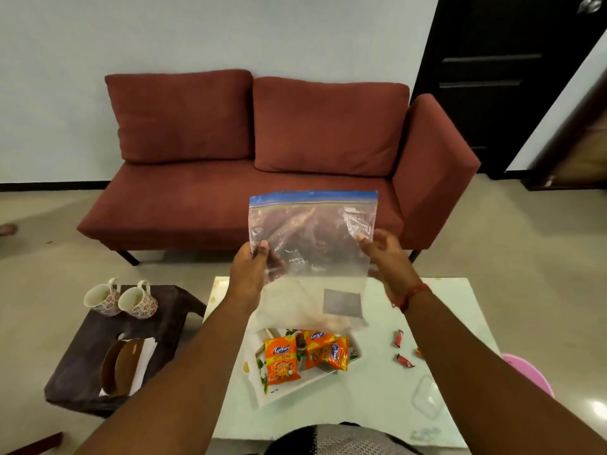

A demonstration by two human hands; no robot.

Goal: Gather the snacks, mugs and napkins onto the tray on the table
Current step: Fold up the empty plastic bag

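Both forearms reached over white table (460,323) | left hand (248,274) and right hand (391,264) each pinched clear zip bag (312,234), held upright above tray (279,394) | orange snack packets (282,361) lay on tray | two mugs (120,298) and napkins (141,362) sat on dark stool (85,356), left.

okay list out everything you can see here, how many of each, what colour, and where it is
Clear plastic zip bag with blue seal strip: one, held up above the table.
Orange snack packets: three, on the tray.
White floral tray: one, on the white table.
Red-wrapped candies: about three, on the table right of the tray.
White floral mugs: two, tipped over on the dark stool.
Brown oval dish: one, over white napkins on the stool.
Red fabric sofa: one, against the wall.
Left hand: pinches the bag's left edge.
Right hand: holds its right edge.
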